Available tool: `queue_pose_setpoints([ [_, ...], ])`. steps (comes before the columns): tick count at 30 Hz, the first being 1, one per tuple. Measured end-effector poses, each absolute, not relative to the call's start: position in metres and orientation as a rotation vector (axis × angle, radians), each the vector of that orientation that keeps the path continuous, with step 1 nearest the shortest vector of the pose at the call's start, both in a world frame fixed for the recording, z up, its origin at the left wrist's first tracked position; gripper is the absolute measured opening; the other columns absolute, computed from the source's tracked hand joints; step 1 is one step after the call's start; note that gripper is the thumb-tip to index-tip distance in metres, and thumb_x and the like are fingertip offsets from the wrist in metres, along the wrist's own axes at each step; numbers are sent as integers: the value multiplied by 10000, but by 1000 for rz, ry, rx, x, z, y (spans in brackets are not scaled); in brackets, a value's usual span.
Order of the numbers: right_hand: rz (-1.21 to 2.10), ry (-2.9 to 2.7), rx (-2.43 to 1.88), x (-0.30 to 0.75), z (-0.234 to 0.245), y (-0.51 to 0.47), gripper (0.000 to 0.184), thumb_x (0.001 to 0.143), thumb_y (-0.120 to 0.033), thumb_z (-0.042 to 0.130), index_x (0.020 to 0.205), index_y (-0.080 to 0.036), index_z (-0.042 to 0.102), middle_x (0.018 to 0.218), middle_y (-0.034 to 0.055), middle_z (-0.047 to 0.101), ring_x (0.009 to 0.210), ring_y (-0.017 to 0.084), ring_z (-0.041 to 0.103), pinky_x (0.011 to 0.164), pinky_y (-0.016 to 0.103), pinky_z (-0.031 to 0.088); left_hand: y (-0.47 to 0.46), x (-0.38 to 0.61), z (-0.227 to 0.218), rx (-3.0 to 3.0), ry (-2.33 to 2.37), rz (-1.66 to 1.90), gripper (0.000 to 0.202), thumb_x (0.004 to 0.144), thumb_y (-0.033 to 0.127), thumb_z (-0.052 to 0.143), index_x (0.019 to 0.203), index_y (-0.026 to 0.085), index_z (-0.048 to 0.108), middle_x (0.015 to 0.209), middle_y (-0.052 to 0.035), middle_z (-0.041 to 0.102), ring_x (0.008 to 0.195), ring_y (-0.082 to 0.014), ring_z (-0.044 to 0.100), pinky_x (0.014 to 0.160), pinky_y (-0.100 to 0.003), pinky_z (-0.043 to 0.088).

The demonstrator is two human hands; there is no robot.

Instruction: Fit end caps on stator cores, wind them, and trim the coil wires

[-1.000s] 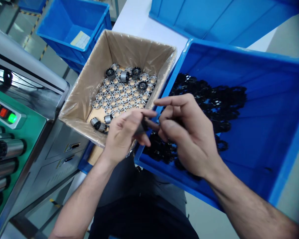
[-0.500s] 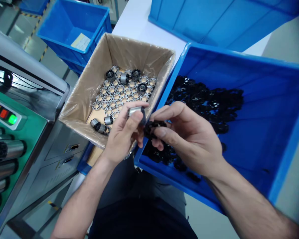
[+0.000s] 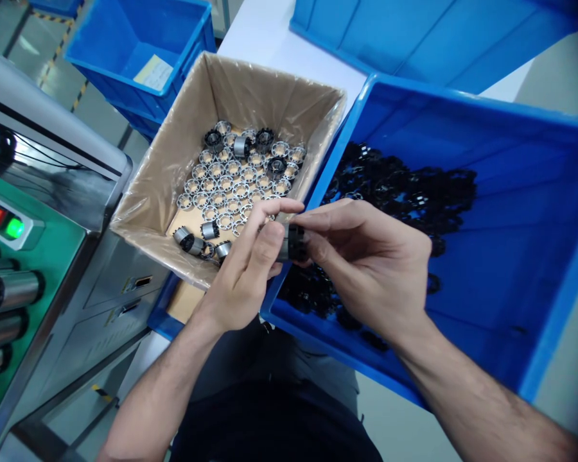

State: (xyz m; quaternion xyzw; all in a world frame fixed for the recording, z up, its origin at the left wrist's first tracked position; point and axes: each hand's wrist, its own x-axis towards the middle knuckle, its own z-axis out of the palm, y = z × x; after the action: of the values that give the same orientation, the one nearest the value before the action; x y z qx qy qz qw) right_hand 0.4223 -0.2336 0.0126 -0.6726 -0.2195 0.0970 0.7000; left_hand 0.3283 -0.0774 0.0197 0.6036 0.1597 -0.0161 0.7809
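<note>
My left hand [image 3: 245,269] is closed around a silver metal motor core [image 3: 283,247], held on its side between thumb and fingers. At its right end sits a black toothed plastic ring [image 3: 297,242], pinched by the thumb and fingertips of my right hand [image 3: 366,256]. The ring touches the core's end; whether it is fully seated I cannot tell. Below and left is a lined carton [image 3: 270,96] with rows of silver cores [image 3: 232,168], some carrying black rings. Under my right hand, the blue bin [image 3: 501,256] holds a heap of black plastic rings [image 3: 404,186].
A green machine bed [image 3: 62,237] with metal cylinders [image 3: 14,290] and lit buttons [image 3: 14,227] stands at left. Another blue bin [image 3: 139,32] with a paper in it is behind the carton. A large blue bin [image 3: 414,45] rises at the back on the white table [image 3: 255,38].
My hands have come together. The black ring, apart from the metal core before, now meets its right end. The core has turned and moved slightly right.
</note>
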Motion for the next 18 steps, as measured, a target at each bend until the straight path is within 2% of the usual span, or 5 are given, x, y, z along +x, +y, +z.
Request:
queue_pose_setpoints([
  [6,146,-488,-1522,419,14,-232,238,950,-50,845,1002,-274,909,939,7,856,716,140,734,595,257,618,-79,327,18,1367,319,16,538,1222,778,561,1492,342,724,919,-13,610,778,-187,572,673,-282,560],
  [8,115,-503,-1536,417,14,-232,249,967,-51,842,1007,-288,910,954,20,858,779,165,771,622,275,641,-78,326,18,1364,301,6,511,1234,756,551,1489,346,719,920,-11,605,767,-180,559,669,-279,555],
  [12,78,-526,-1565,414,14,-231,238,1034,-89,822,1044,-311,907,1063,47,875,975,219,834,706,320,680,-75,325,17,1354,281,-28,466,1251,730,531,1484,364,700,867,15,545,657,-150,435,610,-281,482],
  [14,75,-514,-1574,413,15,-230,217,1023,-89,824,1018,-296,890,1040,40,872,942,211,827,718,315,687,-75,326,18,1340,286,-39,477,1245,748,532,1475,362,692,862,17,542,633,-145,411,589,-295,435],
  [18,130,-444,-1594,412,19,-228,160,970,-110,842,943,-267,841,901,12,840,725,167,736,650,294,676,-78,329,20,1325,289,-32,568,1214,824,513,1434,331,688,867,-3,601,624,-156,450,570,-325,357],
])
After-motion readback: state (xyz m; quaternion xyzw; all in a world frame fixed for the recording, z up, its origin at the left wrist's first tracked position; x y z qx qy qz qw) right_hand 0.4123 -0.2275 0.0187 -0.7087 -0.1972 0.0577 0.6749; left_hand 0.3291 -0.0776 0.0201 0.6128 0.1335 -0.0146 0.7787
